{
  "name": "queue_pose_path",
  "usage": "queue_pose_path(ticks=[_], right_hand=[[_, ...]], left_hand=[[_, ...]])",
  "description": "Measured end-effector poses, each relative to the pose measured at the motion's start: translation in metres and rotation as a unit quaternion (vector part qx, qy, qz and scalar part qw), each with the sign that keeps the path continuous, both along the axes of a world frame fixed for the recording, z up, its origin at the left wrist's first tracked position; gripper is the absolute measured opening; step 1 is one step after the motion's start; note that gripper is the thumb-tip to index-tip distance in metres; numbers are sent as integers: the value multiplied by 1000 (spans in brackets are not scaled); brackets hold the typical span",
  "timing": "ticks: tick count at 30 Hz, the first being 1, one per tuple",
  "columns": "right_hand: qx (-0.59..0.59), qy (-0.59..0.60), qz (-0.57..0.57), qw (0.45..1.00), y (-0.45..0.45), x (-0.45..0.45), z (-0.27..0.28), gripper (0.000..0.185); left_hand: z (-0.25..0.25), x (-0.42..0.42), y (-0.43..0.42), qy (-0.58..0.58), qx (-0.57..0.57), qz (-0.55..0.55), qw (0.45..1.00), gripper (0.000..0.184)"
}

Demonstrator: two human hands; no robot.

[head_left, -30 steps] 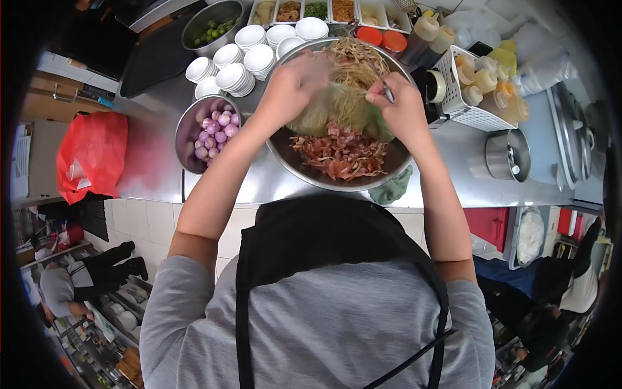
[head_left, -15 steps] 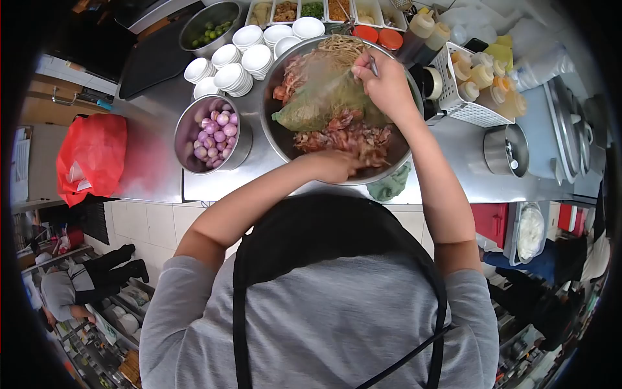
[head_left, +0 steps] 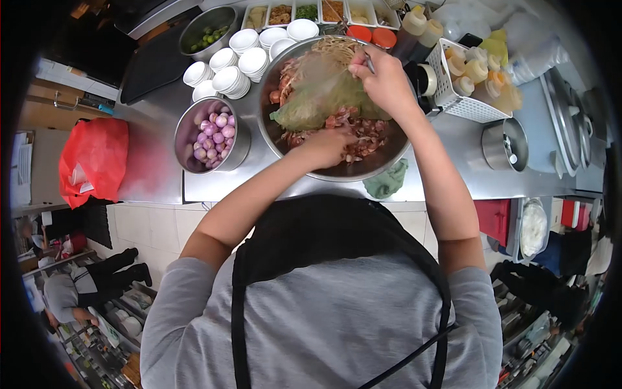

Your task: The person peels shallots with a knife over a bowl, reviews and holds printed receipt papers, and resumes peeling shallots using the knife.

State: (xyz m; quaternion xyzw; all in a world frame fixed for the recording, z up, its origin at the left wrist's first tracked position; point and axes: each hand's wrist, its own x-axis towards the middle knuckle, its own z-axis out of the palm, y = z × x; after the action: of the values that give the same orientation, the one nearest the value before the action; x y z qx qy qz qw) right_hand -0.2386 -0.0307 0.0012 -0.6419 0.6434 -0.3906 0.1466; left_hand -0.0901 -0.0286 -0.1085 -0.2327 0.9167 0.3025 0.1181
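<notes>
A large steel bowl (head_left: 269, 133) stands in front of me. It holds reddish chopped pieces (head_left: 370, 135), pale thin strands (head_left: 337, 45) and a greenish translucent bag (head_left: 314, 104) lying across the middle. My left hand (head_left: 327, 148) reaches over the near rim into the reddish pieces; its fingertips are partly buried, so their grip does not show. Over the bowl's right side, my right hand (head_left: 385, 78) is closed around a thin metal handle (head_left: 370, 63), beside the bag. The handle's lower end is hidden.
Left of the bowl are a steel pot (head_left: 243, 139) of peeled shallots, stacked white cups (head_left: 253, 61) and a red bag (head_left: 94, 159). On the right stand a white basket (head_left: 466, 107) of sauce bottles and a small steel pot (head_left: 505, 146). A green cloth (head_left: 387, 180) lies at the near rim.
My left hand has moved up and slightly right, deeper among the reddish pieces, which have shifted. My right hand stays nearly in place, still around the handle.
</notes>
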Motion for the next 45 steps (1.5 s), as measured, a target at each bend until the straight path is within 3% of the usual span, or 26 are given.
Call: queue_pose_path(ticks=[1, 2, 6, 7, 10, 12, 14, 15, 18, 20, 22, 23, 25, 26, 28, 31, 32, 34, 36, 38, 40, 44, 45], right_hand=[[2, -3, -3, 1000, -1, 0, 0, 9], [0, 0, -3, 1000, -3, 1, 0, 9], [7, 4, 5, 1000, -14, 7, -1, 10], [7, 5, 6, 1000, -14, 7, -1, 10], [3, 14, 2, 1000, -13, 4, -1, 11], [-11, 0, -2, 1000, -10, 0, -4, 11], [-3, -5, -4, 1000, -9, 1, -2, 11], [3, -7, -1, 1000, -9, 2, 0, 11], [14, -5, -8, 1000, -9, 4, 3, 11], [13, -7, -5, 1000, -8, 3, 3, 11], [13, -7, -2, 1000, -10, 2, 3, 11], [9, -3, -5, 1000, -10, 3, 3, 10], [4, 1, -1, 1000, -12, 7, 2, 10], [-2, -4, -2, 1000, -12, 7, 0, 10], [-8, -9, -3, 1000, -9, 7, 0, 9], [-12, -2, 3, 1000, 9, 4, -1, 9], [35, -7, 29, 999, 22, 1, -7, 8], [127, -24, 59, 990, 52, 3, -23, 9], [233, -41, 109, 966, 72, 6, -47, 11], [208, -39, 128, 969, 81, 3, -68, 10], [319, -194, 30, 927, 84, 4, -55, 9], [270, -268, -10, 925, 90, -2, -37, 15], [271, -262, -3, 926, 92, -5, -37, 29]], left_hand=[[21, 4, -7, -94, 39, 23, 995, 57], [8, 4, -9, -95, 41, 22, 994, 57], [-71, -10, -8, -104, -31, -69, 992, 51], [-107, -16, -14, -32, -47, -83, 995, 47], [-93, -21, -23, 17, -31, -70, 997, 36], [4, -10, -11, -10, 161, 143, 976, 33], [5, -1, 0, 47, 125, 168, 977, 39], [3, 1, 3, 185, 75, 112, 974, 41], [11, 23, 7, 299, 9, 66, 952, 45], [52, 44, 4, 89, -16, 42, 995, 31], [73, 60, 6, -90, -120, 75, 986, 28], [68, 59, 1, -88, -121, 78, 986, 28], [48, 55, -13, -229, -166, 60, 957, 27], [34, 52, -11, -229, -166, 64, 957, 27], [22, 40, -3, -123, -47, 40, 990, 26], [46, 49, 11, -121, -41, 63, 990, 26], [53, 59, 13, -121, -41, 63, 990, 26], [64, 84, 13, -5, -6, 30, 1000, 24], [81, 83, 17, 59, -21, 40, 997, 19], [85, 76, 21, 119, -34, 50, 991, 15], [78, 57, 25, 222, -84, 92, 967, 14], [66, 33, 36, 291, -89, 178, 936, 15], [69, 34, 34, 307, -99, 155, 934, 16]])
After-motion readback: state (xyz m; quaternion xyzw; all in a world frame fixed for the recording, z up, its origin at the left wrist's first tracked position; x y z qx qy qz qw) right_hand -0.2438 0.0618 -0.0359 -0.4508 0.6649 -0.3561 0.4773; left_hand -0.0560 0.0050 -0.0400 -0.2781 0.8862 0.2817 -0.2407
